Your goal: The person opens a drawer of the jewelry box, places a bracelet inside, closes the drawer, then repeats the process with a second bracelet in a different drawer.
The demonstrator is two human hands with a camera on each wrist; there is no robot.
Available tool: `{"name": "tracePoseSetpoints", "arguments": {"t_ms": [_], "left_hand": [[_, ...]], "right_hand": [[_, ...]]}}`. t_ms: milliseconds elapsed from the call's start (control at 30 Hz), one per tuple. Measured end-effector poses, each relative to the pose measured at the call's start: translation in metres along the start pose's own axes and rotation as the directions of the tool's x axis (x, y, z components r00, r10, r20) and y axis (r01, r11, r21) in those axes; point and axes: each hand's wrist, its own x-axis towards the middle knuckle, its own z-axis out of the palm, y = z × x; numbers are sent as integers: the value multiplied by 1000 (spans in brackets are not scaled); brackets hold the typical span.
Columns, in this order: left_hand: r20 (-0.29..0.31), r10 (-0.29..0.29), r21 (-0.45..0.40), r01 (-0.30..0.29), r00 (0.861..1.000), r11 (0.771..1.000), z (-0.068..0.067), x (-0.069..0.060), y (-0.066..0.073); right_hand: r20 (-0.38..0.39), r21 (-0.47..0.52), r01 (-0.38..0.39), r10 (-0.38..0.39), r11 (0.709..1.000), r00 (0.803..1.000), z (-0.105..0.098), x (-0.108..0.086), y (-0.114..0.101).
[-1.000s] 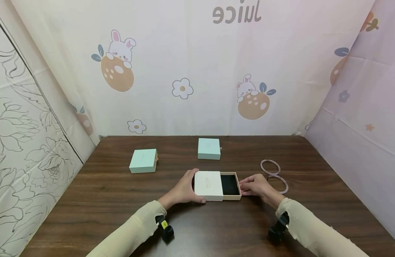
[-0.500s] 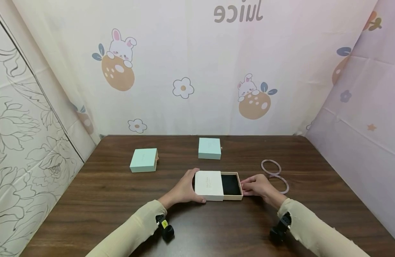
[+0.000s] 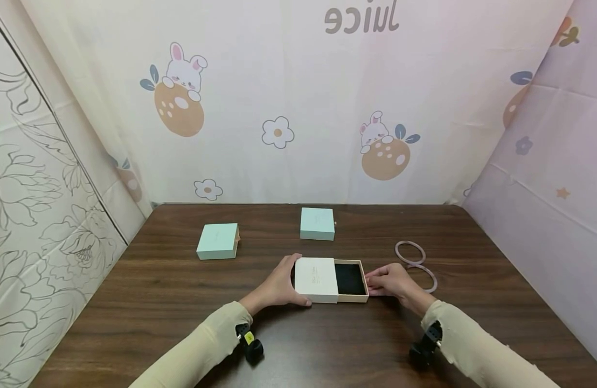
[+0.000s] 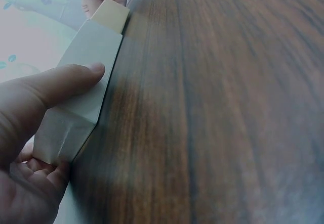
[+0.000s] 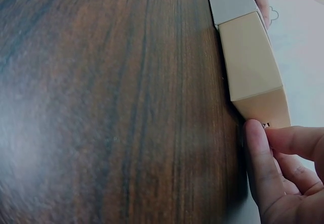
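Observation:
A white sleeve box (image 3: 316, 279) lies flat on the dark wooden table, its cream drawer (image 3: 353, 298) slid partly out to the right. Black lining (image 3: 349, 279) shows inside the drawer. My left hand (image 3: 277, 285) grips the sleeve's left end, with the thumb (image 4: 81, 80) along the near side and the other fingers around the far side. At the drawer's outer end, my right hand (image 3: 391, 281) pinches a small pull tab between thumb and forefinger; the fingertips mostly hide the tab. In the right wrist view the drawer's plain side (image 5: 250, 57) faces the camera.
Two closed mint-green boxes stand farther back, one at the left (image 3: 218, 241) and one near the middle (image 3: 317, 223). Two pale mauve rings (image 3: 423, 266) lie touching or overlapping, just beyond the right hand. A printed curtain (image 3: 279, 81) hangs behind the table (image 3: 158, 302).
The right hand has shifted slightly to the right, and the drawer has come a little farther out of the sleeve. The left hand keeps its grip on the sleeve.

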Motion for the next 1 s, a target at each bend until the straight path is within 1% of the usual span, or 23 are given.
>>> {"name": "tracePoseSetpoints", "arguments": {"t_ms": [533,867,1000], "left_hand": [[-2,4,6,-4,1000,1000,-1,0,1],[2,-3,-8,3,1000,1000,-1,0,0],[4,-5,-6,5,1000,1000,0,-1,-1]], "right_hand": [[7,7,2,-2,1000,1000,-4,-1,-1],[6,-34,-5,5,999,1000,-6,-2,-2],[-6,-41,-16,16,999,1000,-6,-2,-2]]}}
